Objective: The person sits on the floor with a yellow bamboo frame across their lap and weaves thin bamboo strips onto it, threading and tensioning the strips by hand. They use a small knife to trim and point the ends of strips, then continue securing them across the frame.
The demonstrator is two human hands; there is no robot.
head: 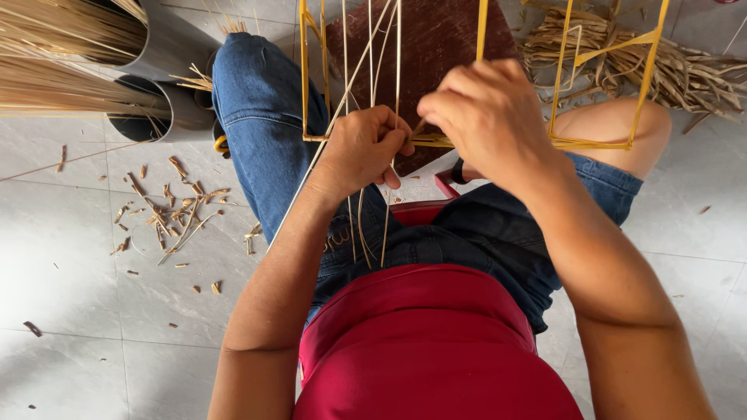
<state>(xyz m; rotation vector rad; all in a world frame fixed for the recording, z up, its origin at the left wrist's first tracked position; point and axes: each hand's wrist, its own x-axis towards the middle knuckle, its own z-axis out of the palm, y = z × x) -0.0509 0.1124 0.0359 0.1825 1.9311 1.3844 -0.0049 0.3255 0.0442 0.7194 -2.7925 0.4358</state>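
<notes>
Grey tubes [167,58]: two round containers at the upper left, lying on the floor, packed with pale straw-coloured reed stalks [62,47].
Trimmings [167,214]: short cut bits of reed scattered over the grey tiled floor [70,295], left of the person's denim-clad leg [264,132].
Left hand [366,148]: fingers curled shut, clamped on a few thin reed strands [372,54] that run upward past the frame and also hang down over the lap.
Yellow wire frame [311,93]: a rectangular frame of thin bars, held up in front of the person above the knees; its lower bar passes right between the two hands, and the strands cross it there.
Dark red board [436,35]: behind the frame, between the knees.
Right hand [486,117]: fingers bunched together, pinching a strand at the frame's lower bar, touching the left hand's fingertips.
Second yellow frame section [599,144]: right of the right hand, over the bare knee.
Dried leaf pile [685,74]: loose tan fibres on the floor at the upper right.
</notes>
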